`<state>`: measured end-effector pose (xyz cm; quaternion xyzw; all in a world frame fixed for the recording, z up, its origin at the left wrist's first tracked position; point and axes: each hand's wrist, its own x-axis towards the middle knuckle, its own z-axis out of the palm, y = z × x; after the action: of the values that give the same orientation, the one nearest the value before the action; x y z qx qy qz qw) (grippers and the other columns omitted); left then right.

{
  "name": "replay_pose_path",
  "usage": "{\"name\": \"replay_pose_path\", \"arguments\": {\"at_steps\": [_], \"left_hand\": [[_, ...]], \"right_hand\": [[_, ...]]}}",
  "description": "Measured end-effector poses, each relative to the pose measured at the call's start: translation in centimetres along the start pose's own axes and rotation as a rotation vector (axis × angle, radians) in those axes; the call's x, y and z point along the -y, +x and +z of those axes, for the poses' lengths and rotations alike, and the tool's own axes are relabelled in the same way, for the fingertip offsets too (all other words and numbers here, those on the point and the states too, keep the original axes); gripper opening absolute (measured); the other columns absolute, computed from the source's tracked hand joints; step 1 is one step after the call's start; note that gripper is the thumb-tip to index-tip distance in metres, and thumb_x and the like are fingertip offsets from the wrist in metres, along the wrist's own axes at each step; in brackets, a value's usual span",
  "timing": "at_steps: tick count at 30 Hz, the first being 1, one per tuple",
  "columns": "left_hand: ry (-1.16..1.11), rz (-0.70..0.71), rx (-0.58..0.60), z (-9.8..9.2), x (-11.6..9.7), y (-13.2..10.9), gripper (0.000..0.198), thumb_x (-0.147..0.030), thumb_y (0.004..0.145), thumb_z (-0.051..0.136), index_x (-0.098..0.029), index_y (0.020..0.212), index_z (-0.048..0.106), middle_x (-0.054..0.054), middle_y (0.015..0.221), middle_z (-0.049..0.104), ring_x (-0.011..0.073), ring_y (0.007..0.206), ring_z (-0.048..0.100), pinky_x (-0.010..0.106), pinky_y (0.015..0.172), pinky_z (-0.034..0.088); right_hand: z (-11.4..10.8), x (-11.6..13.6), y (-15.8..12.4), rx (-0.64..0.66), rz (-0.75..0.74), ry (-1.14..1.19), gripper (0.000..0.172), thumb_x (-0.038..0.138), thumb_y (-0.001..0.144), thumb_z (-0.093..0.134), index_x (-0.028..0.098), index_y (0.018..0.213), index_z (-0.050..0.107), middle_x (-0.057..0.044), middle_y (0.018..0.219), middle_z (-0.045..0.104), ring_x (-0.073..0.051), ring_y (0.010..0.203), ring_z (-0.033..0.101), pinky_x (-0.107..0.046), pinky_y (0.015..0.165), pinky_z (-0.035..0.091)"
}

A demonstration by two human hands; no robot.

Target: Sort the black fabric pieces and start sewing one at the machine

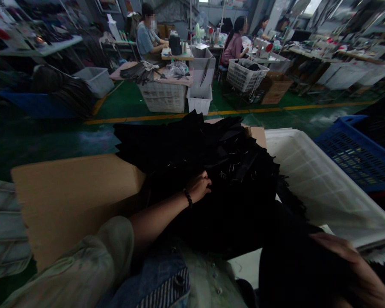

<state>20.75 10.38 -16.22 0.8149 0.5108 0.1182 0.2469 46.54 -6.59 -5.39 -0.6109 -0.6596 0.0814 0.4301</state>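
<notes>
Black cloth (pixel 179 145) lies heaped over the cardboard box (pixel 80 201), pale threads (pixel 223 174) showing on it, and spreads from the box toward the wearer's lap; the left hand (pixel 199 188), a dark bead bracelet (pixel 188 198) at its wrist, rests on the heap right of the box's near-left flap, fingers curled; whether they pinch a fold I cannot tell; the right hand (pixel 346 252) is at the edge of more black cloth, to the near right of the box, and the dark hides whether it grips; right of the box stands a white tub (pixel 327 184), with a blue basket (pixel 349 145) farther right; beyond the box, across the green floor (pixel 131 109), one person in blue-grey (pixel 144 42) and another in pink (pixel 233 47) sit at worktables.
</notes>
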Motion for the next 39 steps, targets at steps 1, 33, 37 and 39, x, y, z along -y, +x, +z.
{"name": "replay_pose_path", "arguments": {"at_steps": [1,33,37,39], "left_hand": [[0.006,-0.003,0.004,0.0,-0.1,0.0,0.011,-0.014,0.067,0.067,-0.017,0.078,0.064,0.003,0.093,0.048,0.0171,0.086,0.052,0.028,0.075,0.044],[-0.402,0.034,-0.030,-3.6,-2.8,-3.2,0.017,-0.017,0.087,0.043,-0.015,0.093,0.059,0.001,0.079,0.065,0.0104,0.068,0.061,0.020,0.067,0.047],[-0.024,-0.045,-0.014,-1.9,-0.2,0.2,0.030,-0.008,0.082,0.048,-0.017,0.109,0.055,0.004,0.111,0.056,0.0138,0.093,0.057,0.023,0.083,0.044],[0.049,-0.050,0.023,-1.0,0.3,1.3,0.025,-0.010,0.080,0.052,-0.017,0.104,0.058,0.005,0.106,0.056,0.0151,0.092,0.057,0.024,0.082,0.045]], "right_hand": [[1.0,0.2,0.1,0.043,-0.018,-0.009,0.015,0.025,0.080,0.044,0.023,0.088,0.057,-0.009,0.089,0.060,-0.026,0.082,0.059,-0.038,0.064,0.049],[11.8,0.4,-0.4,0.254,-0.269,0.006,0.042,-0.002,0.072,0.030,0.018,0.102,0.052,-0.007,0.093,0.059,-0.016,0.084,0.059,-0.030,0.070,0.052],[11.8,0.5,-0.6,0.270,-0.261,-0.028,0.055,-0.002,0.071,0.029,0.018,0.118,0.047,-0.008,0.099,0.058,-0.017,0.088,0.058,-0.031,0.072,0.052],[11.9,0.5,-0.6,0.301,-0.262,-0.040,0.052,-0.001,0.071,0.030,0.020,0.112,0.052,-0.008,0.099,0.057,-0.017,0.086,0.058,-0.031,0.071,0.051]]}}
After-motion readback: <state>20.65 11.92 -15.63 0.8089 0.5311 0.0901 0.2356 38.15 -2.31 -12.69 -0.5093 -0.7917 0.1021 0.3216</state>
